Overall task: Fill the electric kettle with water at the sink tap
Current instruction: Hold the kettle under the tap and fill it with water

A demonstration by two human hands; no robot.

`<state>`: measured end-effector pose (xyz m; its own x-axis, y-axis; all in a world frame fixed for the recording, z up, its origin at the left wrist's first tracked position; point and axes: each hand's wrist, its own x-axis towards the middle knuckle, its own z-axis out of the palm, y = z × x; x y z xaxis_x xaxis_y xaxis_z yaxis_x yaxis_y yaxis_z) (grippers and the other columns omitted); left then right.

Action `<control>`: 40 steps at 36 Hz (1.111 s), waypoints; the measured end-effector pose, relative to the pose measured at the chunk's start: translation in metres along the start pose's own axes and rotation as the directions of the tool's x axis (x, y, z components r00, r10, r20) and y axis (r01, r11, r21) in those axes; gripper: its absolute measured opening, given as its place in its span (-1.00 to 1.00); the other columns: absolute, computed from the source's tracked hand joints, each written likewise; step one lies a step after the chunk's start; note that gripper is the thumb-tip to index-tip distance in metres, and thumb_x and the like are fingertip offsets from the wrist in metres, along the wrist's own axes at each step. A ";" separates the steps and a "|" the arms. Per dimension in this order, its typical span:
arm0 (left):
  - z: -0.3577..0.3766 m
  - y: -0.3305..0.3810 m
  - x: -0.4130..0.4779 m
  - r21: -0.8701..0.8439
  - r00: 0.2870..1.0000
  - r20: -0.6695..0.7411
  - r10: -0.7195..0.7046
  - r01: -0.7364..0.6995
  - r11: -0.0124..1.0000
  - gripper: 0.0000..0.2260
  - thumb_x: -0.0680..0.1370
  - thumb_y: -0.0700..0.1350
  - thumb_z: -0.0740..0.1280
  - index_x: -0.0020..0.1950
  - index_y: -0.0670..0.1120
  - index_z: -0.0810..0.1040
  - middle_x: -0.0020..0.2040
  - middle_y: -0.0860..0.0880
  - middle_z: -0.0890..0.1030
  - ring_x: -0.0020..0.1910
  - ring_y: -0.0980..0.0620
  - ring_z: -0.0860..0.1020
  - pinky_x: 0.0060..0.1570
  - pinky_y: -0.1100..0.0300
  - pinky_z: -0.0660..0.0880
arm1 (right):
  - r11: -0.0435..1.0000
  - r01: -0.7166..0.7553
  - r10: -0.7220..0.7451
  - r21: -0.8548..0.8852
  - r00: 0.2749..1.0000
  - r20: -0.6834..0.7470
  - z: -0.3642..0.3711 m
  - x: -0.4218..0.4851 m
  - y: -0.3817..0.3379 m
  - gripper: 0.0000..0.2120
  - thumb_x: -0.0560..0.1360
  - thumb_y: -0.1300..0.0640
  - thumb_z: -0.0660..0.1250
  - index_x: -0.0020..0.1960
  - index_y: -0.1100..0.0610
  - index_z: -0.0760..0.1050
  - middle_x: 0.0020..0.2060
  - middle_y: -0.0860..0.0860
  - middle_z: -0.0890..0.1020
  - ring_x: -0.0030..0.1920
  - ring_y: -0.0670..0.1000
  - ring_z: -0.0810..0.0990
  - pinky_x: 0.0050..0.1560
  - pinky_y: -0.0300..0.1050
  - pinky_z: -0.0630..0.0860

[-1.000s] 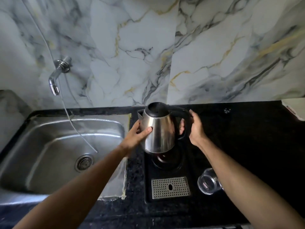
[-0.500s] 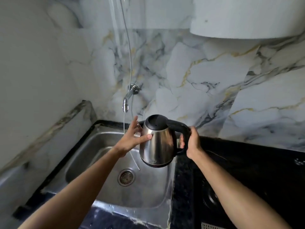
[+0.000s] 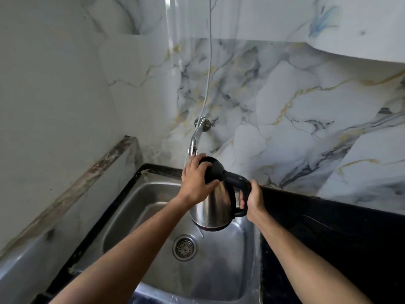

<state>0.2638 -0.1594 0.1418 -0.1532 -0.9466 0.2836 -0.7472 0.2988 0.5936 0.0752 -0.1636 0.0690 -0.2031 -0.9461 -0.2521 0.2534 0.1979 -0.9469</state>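
Two bare hands hold a steel kettle (image 3: 215,202) in the air over the sink (image 3: 221,270) in the head view, the only one I have from my remote seat. My right hand (image 3: 254,199) is clenched around the black handle (image 3: 240,194) on the kettle's right side, fingers curled through the loop. My left hand (image 3: 197,182) lies over the top of the kettle, fingers spread across the black lid (image 3: 213,170) and thumb pressed along its near edge, so it is gripping the lid; whether the lid has lifted I cannot tell. The kettle hangs roughly upright, its base well above the drain (image 3: 184,247) and a little to the right of it.

The tap (image 3: 198,134), a chrome spout coming out of the marble-patterned wall (image 3: 285,106), points down with its mouth just above my left fingers and the far rim of the lid (no water can be made out at the spout). A thin pale cord (image 3: 209,62) drops down the wall to the tap's base. The sink is stainless, set into a black counter (image 3: 328,238) that runs off to the right. On the left, a pale wall with a marbled ledge (image 3: 92,178) slopes toward the sink's far corner. Both forearms reach in from the bottom of the frame.
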 end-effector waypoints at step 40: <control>-0.001 -0.090 0.135 0.056 0.938 0.075 -0.339 0.335 0.940 -0.86 0.37 -0.04 0.45 -0.32 0.00 0.52 -0.42 0.05 0.54 -0.32 -0.05 0.56 -0.43 0.19 0.37 | 0.978 -0.183 0.183 0.097 0.983 0.013 0.053 0.093 0.061 -0.53 0.51 -0.06 0.09 -0.51 0.14 0.32 -0.69 0.05 0.32 -0.65 0.03 0.22 -0.57 -0.13 0.15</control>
<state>0.3109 -0.3136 0.1270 0.0613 -0.9981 0.0084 -0.7902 -0.0434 0.6113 0.1220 -0.2532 -0.0012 -0.1415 -0.8972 -0.4183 0.3767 0.3420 -0.8609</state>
